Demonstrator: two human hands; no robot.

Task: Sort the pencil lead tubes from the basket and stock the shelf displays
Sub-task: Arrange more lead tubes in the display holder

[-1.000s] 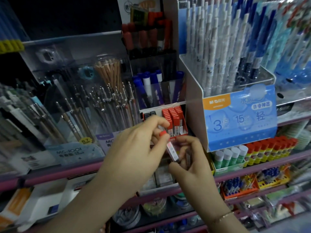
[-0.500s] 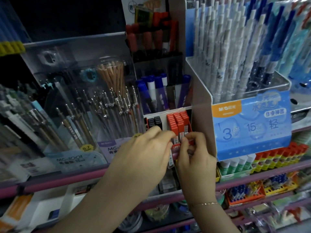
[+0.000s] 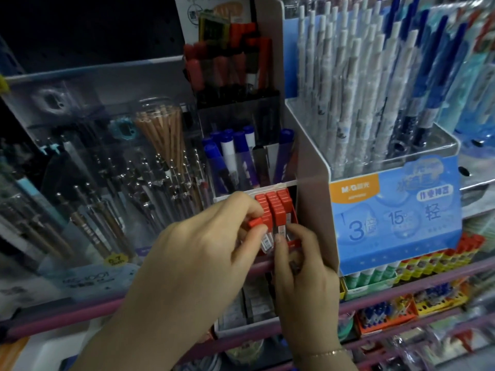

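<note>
I saw the purple-edged shop shelf run across the whole view, crowded with stationery. On it at the right stood the clear acrylic pen display with a blue printed front card, full of white and blue pens standing upright. At the left sat the clear display of metal mechanical pencils, leaning in rows. Between the two, the blue-capped markers stood in a clear holder, and directly below them sat the small red tray of red-capped lead tubes, its tubes packed upright in rows.

My left hand reached in from the lower left, thumb and fingers curled and pinching one clear pencil lead tube with a red cap, held tilted at the tray's left front corner, touching the tubes already there. My right hand was just beside it, fingers curled, with fingertips on the tray's front edge and against the lower end of a tube; I could not tell whether it truly gripped anything.
</note>
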